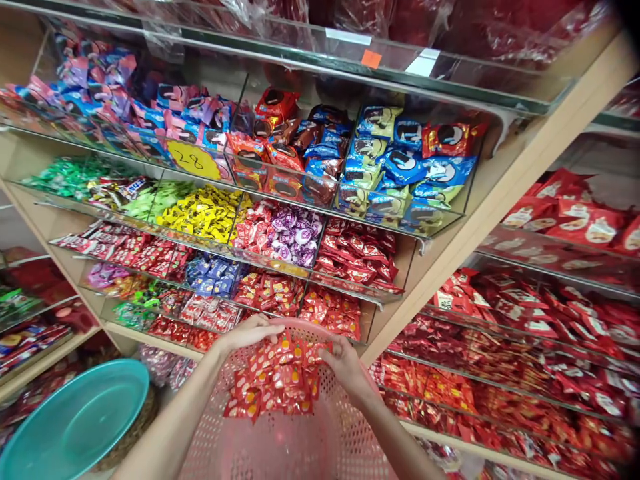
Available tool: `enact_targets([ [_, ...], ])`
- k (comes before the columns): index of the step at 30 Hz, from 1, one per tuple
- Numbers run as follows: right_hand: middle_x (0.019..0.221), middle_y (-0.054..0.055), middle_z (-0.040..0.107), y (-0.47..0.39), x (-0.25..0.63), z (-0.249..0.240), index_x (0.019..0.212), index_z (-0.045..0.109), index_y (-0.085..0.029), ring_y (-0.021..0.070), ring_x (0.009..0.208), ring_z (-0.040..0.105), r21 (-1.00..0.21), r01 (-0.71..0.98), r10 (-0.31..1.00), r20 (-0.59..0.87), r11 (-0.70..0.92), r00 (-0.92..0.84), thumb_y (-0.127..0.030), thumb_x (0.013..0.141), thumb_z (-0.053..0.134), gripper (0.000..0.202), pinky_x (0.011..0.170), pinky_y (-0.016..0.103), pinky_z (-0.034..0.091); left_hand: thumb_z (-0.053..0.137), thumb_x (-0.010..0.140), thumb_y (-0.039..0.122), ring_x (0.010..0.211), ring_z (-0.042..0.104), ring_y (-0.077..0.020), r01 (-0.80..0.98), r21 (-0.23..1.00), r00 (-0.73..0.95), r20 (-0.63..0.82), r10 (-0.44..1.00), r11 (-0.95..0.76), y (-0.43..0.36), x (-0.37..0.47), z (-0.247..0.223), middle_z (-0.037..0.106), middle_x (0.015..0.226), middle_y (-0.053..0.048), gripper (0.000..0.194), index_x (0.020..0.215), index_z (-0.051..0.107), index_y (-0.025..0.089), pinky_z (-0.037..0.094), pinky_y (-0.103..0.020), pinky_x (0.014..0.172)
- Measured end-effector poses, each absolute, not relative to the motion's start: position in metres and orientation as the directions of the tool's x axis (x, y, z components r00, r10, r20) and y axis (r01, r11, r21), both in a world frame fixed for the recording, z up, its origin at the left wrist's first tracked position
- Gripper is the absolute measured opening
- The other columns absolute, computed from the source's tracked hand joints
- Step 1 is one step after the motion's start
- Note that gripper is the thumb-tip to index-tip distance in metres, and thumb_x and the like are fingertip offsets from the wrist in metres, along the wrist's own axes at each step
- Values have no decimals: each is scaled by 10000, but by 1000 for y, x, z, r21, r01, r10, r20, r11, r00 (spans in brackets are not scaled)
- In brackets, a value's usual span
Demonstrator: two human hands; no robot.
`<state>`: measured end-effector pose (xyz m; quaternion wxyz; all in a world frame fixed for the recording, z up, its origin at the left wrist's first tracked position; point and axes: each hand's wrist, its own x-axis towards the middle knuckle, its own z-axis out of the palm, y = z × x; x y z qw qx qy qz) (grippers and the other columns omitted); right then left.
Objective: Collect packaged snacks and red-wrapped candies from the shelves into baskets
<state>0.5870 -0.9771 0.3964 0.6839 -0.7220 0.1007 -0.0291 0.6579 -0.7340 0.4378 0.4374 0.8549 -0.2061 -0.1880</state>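
A pink perforated plastic basket (280,443) is at the bottom centre, with a pile of small red candy packets (280,373) in its far part. My left hand (253,331) is closed on the basket's far rim, left of the pile. On the right side of the pile, my right hand (343,360) has its fingers closed at the edge of the red packets, beside the rim; a packet shows at its fingertips. Just beyond the basket, a shelf compartment (333,310) holds similar red packets.
Tiered shelves of wrapped sweets rise ahead, with a clear front ledge (300,267) and a yellow tag (193,159) reading 28. A wooden upright (480,200) divides them from red packets at right. A teal basin (75,420) sits at lower left.
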Motion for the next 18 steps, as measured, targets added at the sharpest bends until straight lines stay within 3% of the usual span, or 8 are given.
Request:
enact_targets([
  [7,621,-85,366,-979,595,382,972,454,-226,109,465,482,-993,-68,-216,-46,-99,975,-394,634,632,418,406,238,393,469,762,595,752,589,-188,-214,843,839,-100,-535,-493,-729,660,438,695,734,-39,509,619,697,164,381,-255,717],
  [18,604,-60,450,-962,600,378,947,471,-218,134,507,498,-981,-77,-247,-30,-180,969,-411,603,683,448,481,262,426,479,760,592,826,592,-213,-222,836,850,-87,-520,-502,-730,659,441,709,793,-39,499,658,719,166,362,-278,798],
])
